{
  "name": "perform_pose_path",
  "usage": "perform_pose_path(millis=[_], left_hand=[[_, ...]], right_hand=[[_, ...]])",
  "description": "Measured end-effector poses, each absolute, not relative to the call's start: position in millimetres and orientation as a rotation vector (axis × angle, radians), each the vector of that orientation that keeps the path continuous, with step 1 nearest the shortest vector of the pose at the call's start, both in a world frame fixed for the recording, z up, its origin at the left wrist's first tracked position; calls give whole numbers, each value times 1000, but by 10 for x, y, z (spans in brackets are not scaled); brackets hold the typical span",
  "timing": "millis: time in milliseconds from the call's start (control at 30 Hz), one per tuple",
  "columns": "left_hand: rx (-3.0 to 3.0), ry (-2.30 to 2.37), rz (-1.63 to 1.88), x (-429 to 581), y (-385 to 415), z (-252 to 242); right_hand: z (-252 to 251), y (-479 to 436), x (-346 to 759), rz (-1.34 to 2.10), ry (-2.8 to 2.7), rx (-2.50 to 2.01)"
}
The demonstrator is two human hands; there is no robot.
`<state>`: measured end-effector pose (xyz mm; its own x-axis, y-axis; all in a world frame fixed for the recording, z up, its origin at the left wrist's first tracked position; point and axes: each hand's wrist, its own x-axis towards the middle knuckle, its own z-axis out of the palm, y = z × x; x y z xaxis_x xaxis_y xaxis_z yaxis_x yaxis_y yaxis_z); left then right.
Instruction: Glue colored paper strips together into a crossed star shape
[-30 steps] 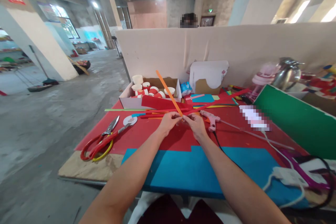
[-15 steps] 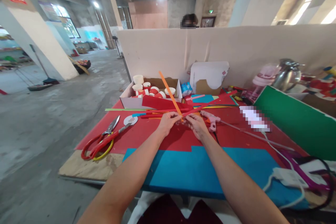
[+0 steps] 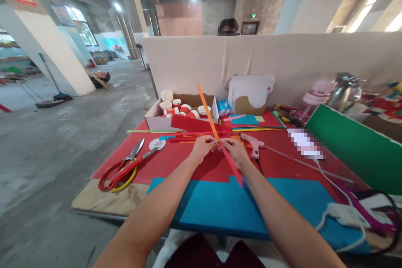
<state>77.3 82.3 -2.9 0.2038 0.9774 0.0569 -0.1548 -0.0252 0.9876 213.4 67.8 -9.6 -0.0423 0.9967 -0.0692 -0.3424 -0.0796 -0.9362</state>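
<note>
Just above the middle of the table, my left hand (image 3: 203, 149) and my right hand (image 3: 235, 151) meet fingertip to fingertip, both pinched closed. A long orange paper strip (image 3: 206, 109) rises from between the fingers, leaning up and left, its lower end at my left fingertips. From my right fingers a pinkish-red paper strip (image 3: 231, 165) slants down toward me, slightly blurred. How the two strips join is hidden by the fingers. Close to my right hand lies a pink glue gun (image 3: 255, 145). More coloured strips (image 3: 184, 135) lie behind my left hand.
Red-handled scissors (image 3: 121, 171) and a white disc (image 3: 157, 144) lie left. Behind stands a box (image 3: 160, 124) of red-and-white paper cups (image 3: 186, 109). Blue sheets (image 3: 213, 205) cover the front edge. At right are a green board (image 3: 345, 150), cables and a metal jug (image 3: 347, 90).
The red strip has swung from pointing up and right to pointing down toward me. The orange strip stays upright, and both hands keep nearly the same place.
</note>
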Motion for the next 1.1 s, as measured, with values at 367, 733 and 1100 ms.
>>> perform_pose_path(millis=[367, 733, 1100], left_hand=[[1251, 962, 1103, 741, 858, -82], [1232, 826, 1137, 802, 779, -36], [1138, 1043, 1204, 798, 797, -45]], right_hand=[[-96, 661, 2107, 1236, -997, -1116], [-60, 654, 2079, 1177, -896, -1002], [-79, 654, 2096, 1251, -1014, -1065]])
